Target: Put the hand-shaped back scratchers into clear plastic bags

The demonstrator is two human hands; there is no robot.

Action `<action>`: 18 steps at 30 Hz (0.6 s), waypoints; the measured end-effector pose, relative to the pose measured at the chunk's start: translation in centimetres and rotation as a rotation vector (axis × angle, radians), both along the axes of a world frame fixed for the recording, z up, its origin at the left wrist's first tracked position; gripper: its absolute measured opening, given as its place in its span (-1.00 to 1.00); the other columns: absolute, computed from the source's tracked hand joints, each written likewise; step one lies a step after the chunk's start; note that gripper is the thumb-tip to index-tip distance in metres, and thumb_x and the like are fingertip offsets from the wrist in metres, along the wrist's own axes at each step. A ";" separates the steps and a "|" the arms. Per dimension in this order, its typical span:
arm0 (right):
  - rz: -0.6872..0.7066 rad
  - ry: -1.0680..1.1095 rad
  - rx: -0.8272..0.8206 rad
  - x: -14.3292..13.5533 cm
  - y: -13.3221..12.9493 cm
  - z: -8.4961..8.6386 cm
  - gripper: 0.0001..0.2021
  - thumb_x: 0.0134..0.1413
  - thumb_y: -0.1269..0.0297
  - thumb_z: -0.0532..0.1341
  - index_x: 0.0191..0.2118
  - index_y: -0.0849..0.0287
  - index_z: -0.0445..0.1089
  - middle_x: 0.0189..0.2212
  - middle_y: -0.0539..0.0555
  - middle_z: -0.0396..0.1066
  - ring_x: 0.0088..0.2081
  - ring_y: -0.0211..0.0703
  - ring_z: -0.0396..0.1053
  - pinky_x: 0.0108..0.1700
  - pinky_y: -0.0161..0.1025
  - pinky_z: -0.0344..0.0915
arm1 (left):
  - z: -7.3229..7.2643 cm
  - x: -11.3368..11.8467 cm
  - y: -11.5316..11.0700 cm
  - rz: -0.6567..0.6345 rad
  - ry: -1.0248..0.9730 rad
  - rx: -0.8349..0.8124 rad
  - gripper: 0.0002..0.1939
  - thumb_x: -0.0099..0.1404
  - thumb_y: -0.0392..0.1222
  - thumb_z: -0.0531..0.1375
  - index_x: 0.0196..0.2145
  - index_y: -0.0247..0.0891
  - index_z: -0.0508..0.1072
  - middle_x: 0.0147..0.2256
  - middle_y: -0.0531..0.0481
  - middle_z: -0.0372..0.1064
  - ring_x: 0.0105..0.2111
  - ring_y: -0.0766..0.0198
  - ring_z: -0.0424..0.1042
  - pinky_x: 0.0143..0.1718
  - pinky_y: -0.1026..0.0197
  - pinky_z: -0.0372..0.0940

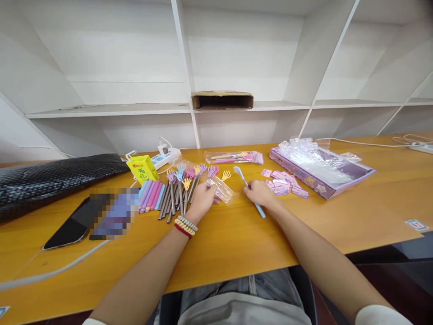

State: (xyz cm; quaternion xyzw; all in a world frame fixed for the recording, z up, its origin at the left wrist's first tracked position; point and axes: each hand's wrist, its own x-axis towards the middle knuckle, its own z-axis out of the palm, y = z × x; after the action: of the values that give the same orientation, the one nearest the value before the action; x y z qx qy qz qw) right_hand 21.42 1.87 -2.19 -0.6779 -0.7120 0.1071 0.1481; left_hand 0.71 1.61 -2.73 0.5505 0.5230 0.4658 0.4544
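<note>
My right hand is closed around a light blue back scratcher, whose head points away from me. My left hand pinches a clear plastic bag just above the table. A yellow hand-shaped head shows right behind the bag; its rod is hidden. To the left of my left hand lies a pile of metal rods with hand-shaped heads in several colours. Beside them are pink, purple and blue handles. Packed back scratchers lie farther back.
Small printed cards lie right of my right hand. Behind them a purple box holds clear bags. A yellow drink carton, power strip, phone and black wrapped bundle occupy the left.
</note>
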 end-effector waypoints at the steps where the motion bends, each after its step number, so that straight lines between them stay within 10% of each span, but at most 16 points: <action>1: -0.007 0.095 0.029 0.0 0.0 0.0 -0.69 0.11 0.15 -0.03 -0.47 0.21 0.32 -0.46 0.21 0.44 -0.40 -0.09 0.40 -0.42 -0.27 0.17 | -0.1 0.0 0.0 -0.005 0.022 0.015 -0.85 0.10 -0.16 0.10 -0.53 -0.29 0.26 -0.62 0.05 0.31 -0.60 0.26 0.41 -0.60 0.24 0.35; 8: 0.166 0.866 -0.074 -0.8 -0.6 -0.3 -0.65 -0.05 -0.04 0.15 -0.41 0.13 0.08 -0.48 0.02 0.39 -0.55 -0.20 0.40 -0.65 -0.36 0.19 | -0.1 0.3 -0.4 -0.179 -0.023 0.023 -0.79 0.11 -0.09 0.10 -0.47 -0.32 0.33 -0.52 -0.02 0.39 -0.55 0.26 0.42 -0.55 0.23 0.35; 18: 0.303 1.109 -0.139 -1.5 -0.9 -0.2 -0.57 -0.29 0.16 0.32 -0.46 0.10 -0.02 -0.63 -0.15 0.22 -0.64 -0.28 0.31 -0.68 -0.39 0.13 | 0.9 1.3 -1.5 -0.272 -0.163 -0.023 -0.67 0.07 -0.08 0.24 -0.27 -0.33 0.31 -0.54 0.02 0.36 -0.57 0.32 0.41 -0.60 0.33 0.31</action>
State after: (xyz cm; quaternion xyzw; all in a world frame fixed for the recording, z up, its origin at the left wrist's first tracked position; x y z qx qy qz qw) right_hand 19.89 1.00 -2.37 -0.4192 -0.6082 0.5130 0.4373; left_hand 1.97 0.08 -1.82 0.5713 0.4103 0.4370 0.5606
